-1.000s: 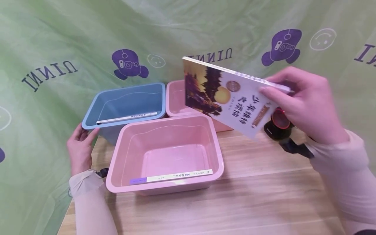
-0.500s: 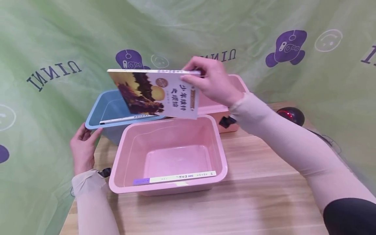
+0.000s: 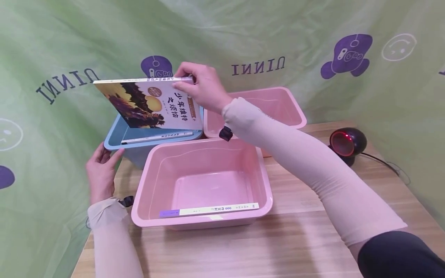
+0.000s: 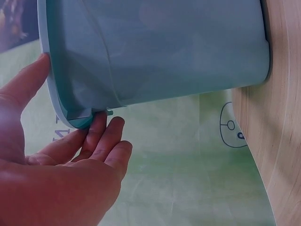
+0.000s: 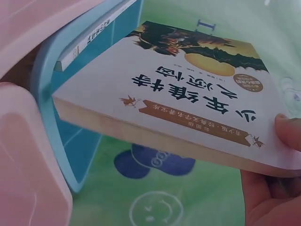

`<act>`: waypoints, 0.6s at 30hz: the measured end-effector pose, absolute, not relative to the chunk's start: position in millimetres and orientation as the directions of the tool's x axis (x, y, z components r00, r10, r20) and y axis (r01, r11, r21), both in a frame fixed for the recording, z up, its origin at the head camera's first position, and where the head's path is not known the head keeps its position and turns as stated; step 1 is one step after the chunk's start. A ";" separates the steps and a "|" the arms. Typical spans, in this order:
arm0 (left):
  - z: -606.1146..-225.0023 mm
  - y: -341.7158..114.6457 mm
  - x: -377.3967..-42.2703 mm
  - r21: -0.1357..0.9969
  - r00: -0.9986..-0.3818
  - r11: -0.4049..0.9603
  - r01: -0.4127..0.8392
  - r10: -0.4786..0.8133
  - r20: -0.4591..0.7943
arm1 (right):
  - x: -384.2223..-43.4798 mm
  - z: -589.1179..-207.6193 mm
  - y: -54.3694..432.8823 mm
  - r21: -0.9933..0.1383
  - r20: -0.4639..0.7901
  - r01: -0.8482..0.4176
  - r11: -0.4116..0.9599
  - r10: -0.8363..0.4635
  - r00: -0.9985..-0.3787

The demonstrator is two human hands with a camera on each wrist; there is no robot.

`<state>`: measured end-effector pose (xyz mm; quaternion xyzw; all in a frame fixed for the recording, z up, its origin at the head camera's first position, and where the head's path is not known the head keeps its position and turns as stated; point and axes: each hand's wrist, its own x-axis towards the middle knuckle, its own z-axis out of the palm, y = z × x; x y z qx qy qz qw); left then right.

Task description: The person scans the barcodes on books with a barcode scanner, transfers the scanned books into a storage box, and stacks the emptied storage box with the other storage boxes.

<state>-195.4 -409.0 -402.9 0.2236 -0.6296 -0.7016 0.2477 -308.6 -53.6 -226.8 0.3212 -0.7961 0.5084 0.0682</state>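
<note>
I'm seeing the front pink bin (image 3: 212, 189) sitting nearest, slim book (image 3: 219, 209) resting spine-up along its near wall. Left hand (image 3: 102, 173) is pinching a rim corner of the blue bin (image 3: 135, 155). Farther, right hand (image 3: 203, 85) is gripping the illustrated book (image 3: 149, 104) by one end, holding it tilted over that bin. Green curtain (image 3: 243, 34) is hanging behind.

Head view downward, wrists close-up — blue bin (image 4: 164, 52) throughout

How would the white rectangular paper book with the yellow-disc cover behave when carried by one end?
The book is probably stiff: held near one end by the right hand, it looks flat. Its thick page block suggests moderate weight; the smooth-looking cover may slip.
</note>
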 end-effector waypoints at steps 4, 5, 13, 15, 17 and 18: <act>-402.8 -407.8 -196.0 0.994 -0.780 -0.090 0.065 -0.625 -0.006 | -312.5 -231.7 -68.3 -0.744 0.428 -0.593 0.307 -0.463 -0.776; -402.6 -407.3 -196.1 0.994 -0.781 -0.088 0.062 -0.625 -0.007 | -313.1 -233.6 -70.8 -0.742 0.420 -0.591 0.316 -0.467 -0.778; -401.3 -405.5 -197.6 0.991 -0.779 -0.099 0.089 -0.626 0.008 | -313.1 -257.3 -81.0 -0.756 0.362 -0.562 0.336 -0.501 -0.786; -402.3 -406.5 -197.8 0.989 -0.777 -0.102 0.105 -0.630 0.017 | -312.2 -264.1 -83.6 -0.768 0.336 -0.544 0.337 -0.511 -0.791; -403.6 -407.5 -198.1 0.987 -0.773 -0.101 0.124 -0.634 0.032 | -311.2 -270.7 -86.6 -0.791 0.299 -0.513 0.333 -0.521 -0.799; -404.2 -407.9 -198.2 0.986 -0.771 -0.101 0.135 -0.636 0.040 | -310.6 -273.8 -88.0 -0.805 0.279 -0.494 0.328 -0.526 -0.804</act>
